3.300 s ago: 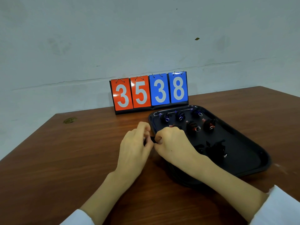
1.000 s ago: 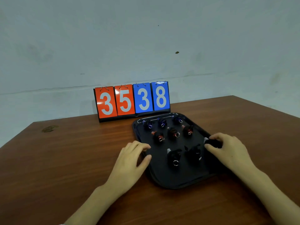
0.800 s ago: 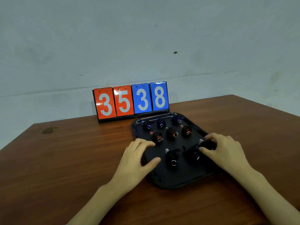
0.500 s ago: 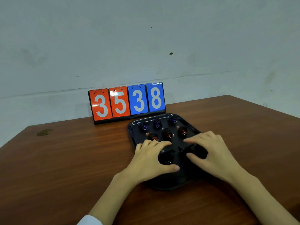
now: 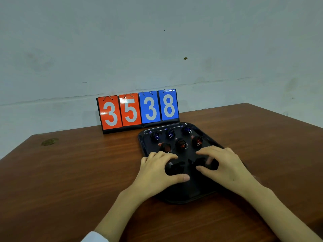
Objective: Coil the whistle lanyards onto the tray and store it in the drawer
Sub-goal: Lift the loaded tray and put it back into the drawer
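One pale, marked wall (image 5: 157,41) filled the upper half of the view, and a brown wooden table (image 5: 78,180) met it below. At the table's far edge stood a flip scoreboard (image 5: 138,110), two orange cards reading 3 and 5 and two blue cards reading 3 and 8. A black tray (image 5: 142,139) lay right of the table's middle, angled, with its far end just in front of the scoreboard.

The left hand (image 5: 155,175) reached over the tray's left rim. Its fingers and thumb curved round a black coil (image 5: 174,167) on the near part of the tray floor, bracketing it from both sides. The right hand (image 5: 227,168) came over the right rim. Its fingers arched above a black bundle (image 5: 202,162) with the thumb on the near side, closing round it. Whether that bundle was one coil or two could not be told.

Three red coils (image 5: 181,143) sat in a row across the tray's middle, and three blue coils (image 5: 170,133) sat in a row at its far end, each apart from its neighbours. A white sleeve (image 5: 94,237) showed at the left wrist. A small greenish stain (image 5: 49,142) marked the table near its far left corner.
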The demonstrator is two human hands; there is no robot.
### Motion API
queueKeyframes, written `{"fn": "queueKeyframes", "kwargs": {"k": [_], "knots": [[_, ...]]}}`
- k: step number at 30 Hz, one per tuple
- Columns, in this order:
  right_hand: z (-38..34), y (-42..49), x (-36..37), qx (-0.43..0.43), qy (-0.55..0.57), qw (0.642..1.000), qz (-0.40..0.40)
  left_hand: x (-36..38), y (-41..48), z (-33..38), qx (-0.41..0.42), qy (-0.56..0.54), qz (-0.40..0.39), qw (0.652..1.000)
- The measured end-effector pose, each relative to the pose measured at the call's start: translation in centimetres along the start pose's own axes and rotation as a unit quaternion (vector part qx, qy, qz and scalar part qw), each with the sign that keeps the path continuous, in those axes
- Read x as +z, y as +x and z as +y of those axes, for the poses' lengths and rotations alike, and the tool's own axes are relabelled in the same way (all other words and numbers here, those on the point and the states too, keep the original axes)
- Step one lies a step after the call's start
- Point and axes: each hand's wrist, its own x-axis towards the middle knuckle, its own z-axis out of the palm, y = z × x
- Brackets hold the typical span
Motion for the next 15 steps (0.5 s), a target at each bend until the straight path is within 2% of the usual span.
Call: {"fn": "queueKeyframes", "kwargs": {"k": [2, 4, 6, 8, 10, 12, 15], "knots": [[-0.1, 0.1, -0.5, 0.019, 0.012, 0.999, 0.043, -0.1, 0.1, -0.1, -0.017, -0.041, 0.037, 0.998], [0.5, 1.0, -1.5, 0.077, 0.037, 0.993, 0.081, 0.0, 0.3, -0.5, -0.052, -0.052, 0.113, 0.991], [1.9, 2.8, -2.5, 0.174, 0.067, 0.982, 0.043, -0.1, 0.7, -1.3, -0.118, -0.06, 0.173, 0.976], [4.2, 4.9, -2.7, 0.251, 0.044, 0.966, -0.05, -0.6, 1.4, -2.1, -0.193, -0.094, 0.157, 0.964], [6.2, 6.6, -2.0, 0.28, -0.009, 0.952, -0.122, -1.5, 2.5, -2.5, -0.246, -0.129, 0.107, 0.955], [7.3, 7.6, -1.2, 0.284, -0.021, 0.949, -0.139, -2.7, 3.9, -2.8, -0.292, -0.184, 0.074, 0.936], [7.8, 8.3, -0.6, 0.295, -0.007, 0.946, -0.134, -3.9, 5.1, -3.3, -0.355, -0.291, 0.03, 0.888]]}}
